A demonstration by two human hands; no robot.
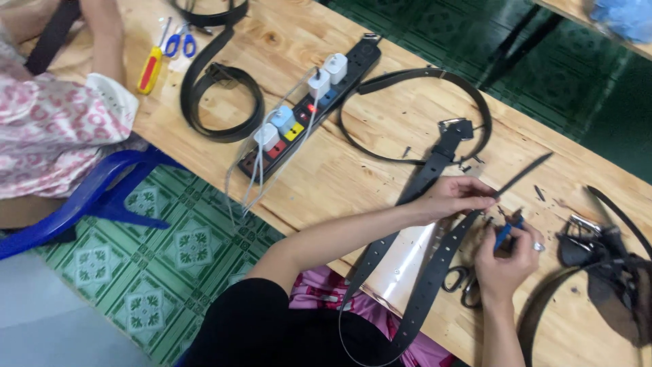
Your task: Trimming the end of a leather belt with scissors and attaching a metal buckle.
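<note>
nearest me, the long black perforated leather belt [435, 272] hangs off the pale wooden table [339, 177] into my lap. my left hand [454, 197] pinches its narrow trimmed tip to keep it taut. my right hand [506, 261] is closed around a small blue-handled tool [504, 234], beside black-handled scissors [462, 280]. further off lie a black power strip [309, 112] and a coiled black belt [221, 102].

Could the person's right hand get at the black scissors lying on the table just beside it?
Probably yes: the scissors lie uncovered on the table right beside the right hand, though that hand already holds a blue-handled tool.
</note>
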